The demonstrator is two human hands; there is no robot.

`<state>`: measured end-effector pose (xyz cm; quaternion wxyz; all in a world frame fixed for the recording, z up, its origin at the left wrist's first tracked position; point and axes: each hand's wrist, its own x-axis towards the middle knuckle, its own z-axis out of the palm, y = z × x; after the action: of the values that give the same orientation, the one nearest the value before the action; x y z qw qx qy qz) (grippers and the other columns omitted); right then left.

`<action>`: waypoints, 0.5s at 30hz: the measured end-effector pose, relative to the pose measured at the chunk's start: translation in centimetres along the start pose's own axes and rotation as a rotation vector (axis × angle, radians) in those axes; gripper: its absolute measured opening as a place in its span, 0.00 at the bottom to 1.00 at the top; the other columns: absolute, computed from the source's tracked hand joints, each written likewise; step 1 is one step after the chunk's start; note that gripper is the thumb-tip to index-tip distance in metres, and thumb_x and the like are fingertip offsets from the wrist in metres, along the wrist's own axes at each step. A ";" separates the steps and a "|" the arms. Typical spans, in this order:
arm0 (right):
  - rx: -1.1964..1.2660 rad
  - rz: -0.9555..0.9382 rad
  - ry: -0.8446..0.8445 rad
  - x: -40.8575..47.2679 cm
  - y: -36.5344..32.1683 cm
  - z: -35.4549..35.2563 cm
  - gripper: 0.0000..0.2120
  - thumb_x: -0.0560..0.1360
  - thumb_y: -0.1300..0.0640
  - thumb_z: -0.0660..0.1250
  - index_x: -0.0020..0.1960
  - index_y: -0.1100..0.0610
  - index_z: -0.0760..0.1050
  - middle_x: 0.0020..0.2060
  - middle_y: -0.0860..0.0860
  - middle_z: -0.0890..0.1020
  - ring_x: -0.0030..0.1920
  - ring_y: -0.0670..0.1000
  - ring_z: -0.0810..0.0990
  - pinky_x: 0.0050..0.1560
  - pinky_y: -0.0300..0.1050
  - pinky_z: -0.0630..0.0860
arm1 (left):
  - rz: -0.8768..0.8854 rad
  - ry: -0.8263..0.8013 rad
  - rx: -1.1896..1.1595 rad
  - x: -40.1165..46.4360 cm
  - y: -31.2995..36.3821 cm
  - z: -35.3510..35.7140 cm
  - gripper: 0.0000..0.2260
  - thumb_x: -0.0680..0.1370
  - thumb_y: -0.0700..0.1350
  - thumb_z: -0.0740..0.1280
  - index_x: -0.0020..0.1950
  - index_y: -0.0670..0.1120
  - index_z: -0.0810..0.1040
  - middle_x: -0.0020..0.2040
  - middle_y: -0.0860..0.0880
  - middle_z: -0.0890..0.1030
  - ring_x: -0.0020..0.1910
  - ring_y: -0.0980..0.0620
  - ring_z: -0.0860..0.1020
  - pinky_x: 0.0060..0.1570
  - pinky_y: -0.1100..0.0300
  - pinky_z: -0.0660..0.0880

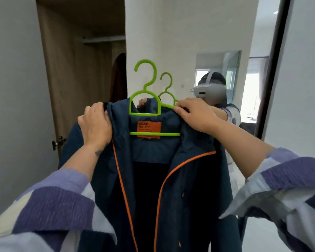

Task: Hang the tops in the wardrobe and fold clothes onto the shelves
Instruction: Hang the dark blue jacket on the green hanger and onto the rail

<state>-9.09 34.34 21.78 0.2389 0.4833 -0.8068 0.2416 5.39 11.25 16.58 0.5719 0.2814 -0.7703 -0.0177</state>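
Wardrobe (pixel 76 73) stands open at the left, its rail high inside. Left hand (pixel 95 124) grips the navy jacket (pixel 180 179) by one shoulder — the green hanger (pixel 145 106) sits inside its collar — while the right hand (pixel 195 115) pinches the other shoulder before a mirror (pixel 216 42).

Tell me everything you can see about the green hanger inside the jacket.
The green hanger looks like bright lime plastic, with a round open hook on top, an arched neck loop and a straight crossbar. It sits upright inside the collar of the navy jacket, its crossbar crossing the orange label. The right hand pinches its right arm along with the collar; the left hand grips the jacket's other shoulder. A mirror behind reflects it.
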 end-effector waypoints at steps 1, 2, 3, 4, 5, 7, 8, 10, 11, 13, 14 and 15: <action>0.024 0.010 -0.065 0.5 -0.6 -0.1 0.12 0.80 0.49 0.58 0.55 0.52 0.78 0.50 0.53 0.80 0.55 0.55 0.76 0.50 0.43 0.68 | 0.006 -0.011 0.003 0.4 -0.9 0.5 0.06 0.79 0.39 0.54 0.47 0.41 0.70 0.47 0.40 0.75 0.50 0.39 0.70 0.50 0.46 0.64; 0.052 0.030 -0.136 1.0 -1.5 -0.4 0.12 0.80 0.49 0.58 0.55 0.51 0.78 0.49 0.50 0.79 0.54 0.52 0.76 0.48 0.41 0.66 | 0.012 -0.023 0.000 0.9 -1.9 0.9 0.07 0.79 0.39 0.54 0.47 0.41 0.70 0.47 0.39 0.75 0.50 0.39 0.70 0.50 0.45 0.64; 0.075 0.065 -0.204 1.5 -2.3 -0.6 0.11 0.80 0.49 0.59 0.55 0.50 0.78 0.49 0.48 0.79 0.54 0.50 0.75 0.47 0.39 0.66 | 0.017 -0.032 -0.004 1.5 -2.8 1.4 0.07 0.79 0.39 0.53 0.48 0.41 0.71 0.47 0.39 0.75 0.50 0.38 0.70 0.50 0.45 0.65; 0.099 0.105 -0.257 2.1 -3.2 -0.8 0.11 0.79 0.48 0.60 0.55 0.48 0.79 0.51 0.48 0.79 0.55 0.49 0.75 0.50 0.38 0.68 | 0.023 -0.041 -0.008 2.1 -3.8 1.8 0.08 0.79 0.39 0.53 0.48 0.41 0.71 0.47 0.39 0.75 0.50 0.39 0.70 0.50 0.45 0.65; 0.135 0.156 -0.297 2.8 -4.0 -0.9 0.11 0.78 0.48 0.61 0.55 0.48 0.79 0.53 0.49 0.80 0.57 0.51 0.75 0.56 0.39 0.70 | 0.034 -0.053 -0.011 2.8 -4.7 2.2 0.08 0.79 0.39 0.53 0.48 0.41 0.71 0.47 0.40 0.75 0.50 0.39 0.70 0.50 0.46 0.65; 0.287 0.245 -0.383 4.2 -5.5 -0.7 0.13 0.77 0.50 0.63 0.56 0.55 0.79 0.55 0.57 0.80 0.58 0.58 0.77 0.63 0.49 0.71 | 0.054 -0.066 -0.031 4.3 -6.6 3.1 0.07 0.79 0.38 0.53 0.49 0.41 0.71 0.47 0.39 0.75 0.49 0.38 0.70 0.49 0.46 0.64; 0.389 0.277 -0.440 5.0 -6.0 -0.4 0.14 0.78 0.51 0.62 0.56 0.59 0.78 0.55 0.59 0.80 0.58 0.60 0.78 0.62 0.51 0.72 | 0.061 -0.072 -0.045 5.0 -7.6 3.5 0.07 0.79 0.38 0.54 0.49 0.41 0.71 0.47 0.39 0.75 0.49 0.38 0.70 0.48 0.47 0.64; 0.598 0.310 -0.551 5.7 -7.2 0.1 0.12 0.78 0.54 0.62 0.56 0.59 0.78 0.55 0.57 0.82 0.57 0.57 0.80 0.64 0.52 0.73 | 0.071 -0.101 -0.081 6.4 -9.1 3.6 0.06 0.79 0.39 0.56 0.51 0.41 0.71 0.48 0.39 0.75 0.51 0.38 0.70 0.49 0.47 0.65; 0.694 0.291 -0.603 5.9 -7.6 0.5 0.10 0.78 0.55 0.62 0.54 0.57 0.79 0.54 0.54 0.83 0.55 0.54 0.81 0.63 0.50 0.74 | 0.070 -0.122 -0.107 6.9 -9.6 3.6 0.06 0.79 0.40 0.57 0.51 0.41 0.71 0.49 0.39 0.75 0.52 0.38 0.70 0.50 0.47 0.65; 0.789 0.251 -0.603 6.7 -8.5 1.9 0.10 0.78 0.57 0.63 0.55 0.58 0.79 0.55 0.57 0.82 0.53 0.53 0.81 0.63 0.51 0.74 | 0.069 -0.166 -0.148 7.9 -10.9 3.5 0.06 0.79 0.41 0.58 0.52 0.42 0.71 0.51 0.40 0.75 0.54 0.39 0.69 0.53 0.47 0.64; 0.771 0.240 -0.552 7.1 -8.8 2.7 0.10 0.77 0.57 0.64 0.56 0.58 0.79 0.56 0.59 0.81 0.54 0.55 0.80 0.64 0.53 0.73 | 0.071 -0.173 -0.153 8.3 -11.3 3.7 0.06 0.78 0.41 0.58 0.53 0.41 0.71 0.52 0.40 0.75 0.55 0.39 0.69 0.53 0.47 0.64; 0.734 0.239 -0.481 7.8 -9.1 3.7 0.10 0.77 0.56 0.65 0.56 0.57 0.80 0.57 0.60 0.81 0.54 0.56 0.79 0.65 0.55 0.72 | 0.077 -0.169 -0.143 8.7 -12.0 3.8 0.06 0.78 0.41 0.58 0.53 0.41 0.71 0.52 0.39 0.75 0.55 0.39 0.69 0.53 0.47 0.64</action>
<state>-4.72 23.10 25.21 -0.1720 0.4819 -0.7505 0.4183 5.32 -3.93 18.69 0.5238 0.2075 -0.8229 -0.0742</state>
